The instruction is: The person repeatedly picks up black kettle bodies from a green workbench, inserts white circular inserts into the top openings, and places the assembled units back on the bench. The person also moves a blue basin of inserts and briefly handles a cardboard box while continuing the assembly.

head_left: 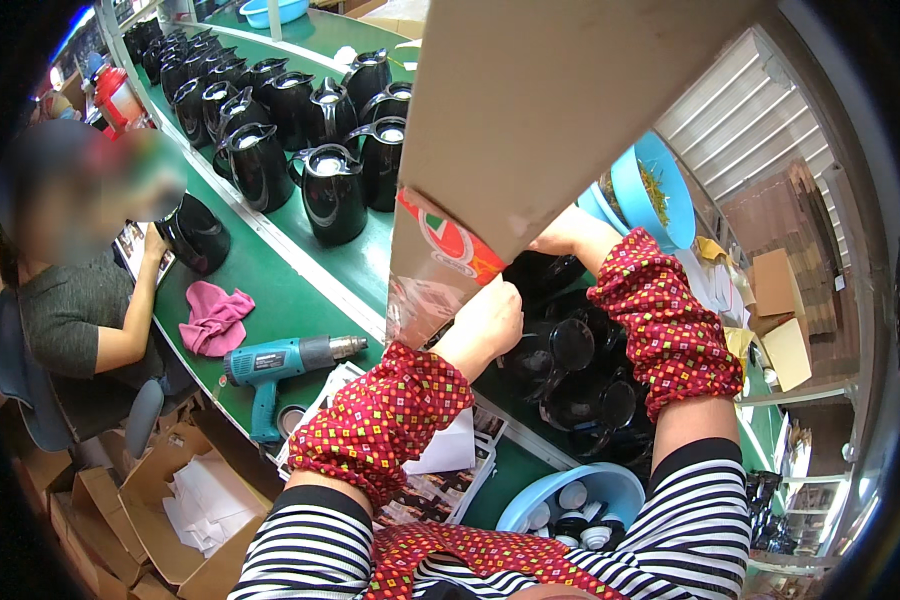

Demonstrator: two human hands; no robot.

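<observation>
A large brown cardboard box [540, 110] rises in front of me, tilted and filling the upper middle. My left hand [488, 322] is closed at its lower edge, beside a red label with a round emblem. My right hand [577, 237] grips the same edge farther up; its fingertips are partly hidden. Below and beside the hands stand several glossy black jugs [565, 345], some covered by the box and my right sleeve.
Black jugs [332, 195] crowd the green table at the back left. A teal heat gun [282, 362] and a pink cloth [215, 318] lie left. A blue basin [530, 495] holds lids at the front. A seated person [80, 290] holds a jug at left.
</observation>
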